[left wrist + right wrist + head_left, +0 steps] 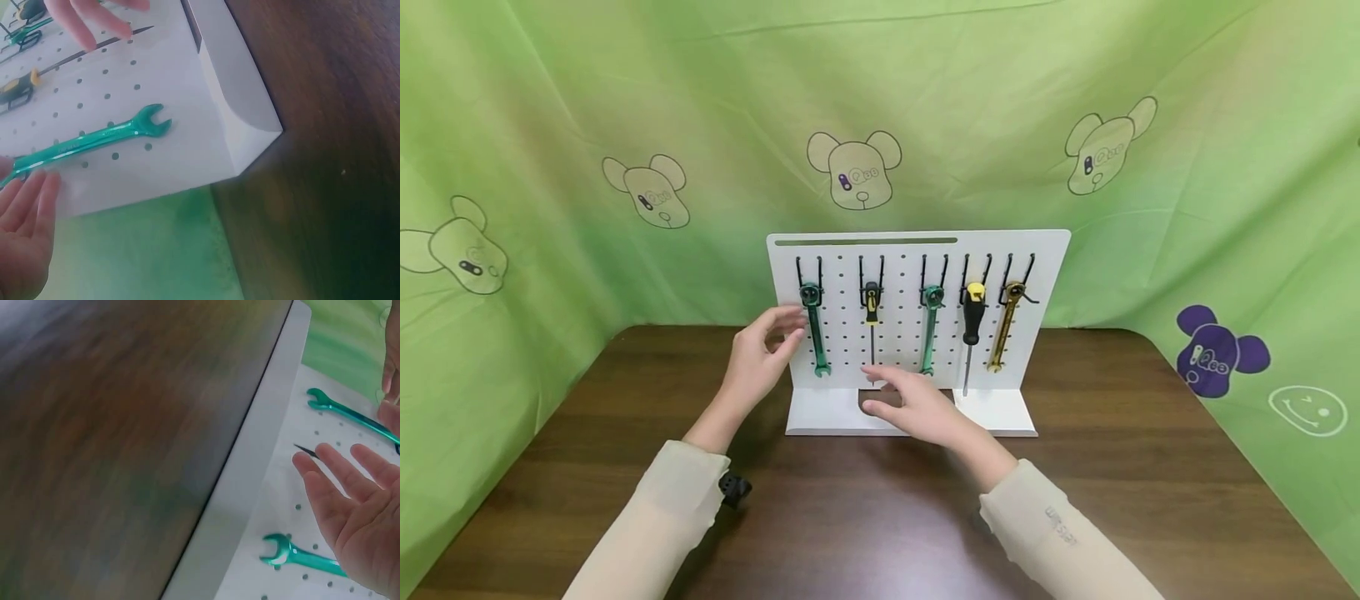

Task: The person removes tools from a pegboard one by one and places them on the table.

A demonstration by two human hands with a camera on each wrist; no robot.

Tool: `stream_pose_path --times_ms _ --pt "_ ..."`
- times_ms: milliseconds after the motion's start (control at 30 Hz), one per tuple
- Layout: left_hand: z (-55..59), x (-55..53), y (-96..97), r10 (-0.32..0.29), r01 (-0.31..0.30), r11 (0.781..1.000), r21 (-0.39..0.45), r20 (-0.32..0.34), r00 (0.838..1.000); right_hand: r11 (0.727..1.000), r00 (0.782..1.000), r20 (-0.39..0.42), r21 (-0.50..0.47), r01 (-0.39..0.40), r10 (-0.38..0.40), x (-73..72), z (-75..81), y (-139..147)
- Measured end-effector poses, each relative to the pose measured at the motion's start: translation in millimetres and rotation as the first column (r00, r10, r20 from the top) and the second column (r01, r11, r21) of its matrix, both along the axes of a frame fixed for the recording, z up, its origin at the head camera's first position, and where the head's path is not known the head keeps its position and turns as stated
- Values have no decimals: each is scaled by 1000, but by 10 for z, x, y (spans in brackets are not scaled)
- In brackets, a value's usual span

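Note:
A green combination wrench hangs at the left end of a white pegboard. My left hand is beside it at the board's left edge, thumb and fingers apart; in the left wrist view its fingertips lie close to the wrench's upper end, and whether they touch cannot be told. Low in front of the board, my right hand reaches leftward with loosely extended fingers, holding nothing. Its fingertips appear near the tip of a small yellow-and-black screwdriver. Behind it hangs a second green wrench.
Farther right on the board hang a larger black screwdriver with a yellow end and a gold wrench, on black hooks. The board stands on a brown wooden table. Green printed cloth surrounds the back and sides.

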State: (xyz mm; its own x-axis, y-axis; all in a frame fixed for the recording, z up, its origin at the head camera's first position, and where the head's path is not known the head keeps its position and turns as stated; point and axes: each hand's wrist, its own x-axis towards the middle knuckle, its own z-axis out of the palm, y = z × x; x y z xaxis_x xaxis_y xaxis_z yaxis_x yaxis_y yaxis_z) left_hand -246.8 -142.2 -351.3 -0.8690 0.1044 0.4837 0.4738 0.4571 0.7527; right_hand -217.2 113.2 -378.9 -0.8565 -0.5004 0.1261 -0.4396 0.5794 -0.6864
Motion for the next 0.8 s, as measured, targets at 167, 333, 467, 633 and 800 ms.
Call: stream_pose_path --times_ms 167,333,467,633,800 --pt "2 -38 45 5 -6 999 34 22 1000 997 998 41 -72 -39 42 -82 -49 -86" --pt "14 -74 86 -3 -4 993 121 58 998 996 997 64 -78 -33 38 -165 -80 -160" --pt "27 -102 110 -36 26 983 182 50 998 995 995 87 -85 -44 52 -218 -92 -215" --pt "30 -132 126 -55 46 975 216 33 998 992 991 108 -108 -66 77 -248 -108 -274" --pt "42 -146 128 -69 50 970 238 70 995 987 989 111 -137 -82 98 -281 -166 -316"
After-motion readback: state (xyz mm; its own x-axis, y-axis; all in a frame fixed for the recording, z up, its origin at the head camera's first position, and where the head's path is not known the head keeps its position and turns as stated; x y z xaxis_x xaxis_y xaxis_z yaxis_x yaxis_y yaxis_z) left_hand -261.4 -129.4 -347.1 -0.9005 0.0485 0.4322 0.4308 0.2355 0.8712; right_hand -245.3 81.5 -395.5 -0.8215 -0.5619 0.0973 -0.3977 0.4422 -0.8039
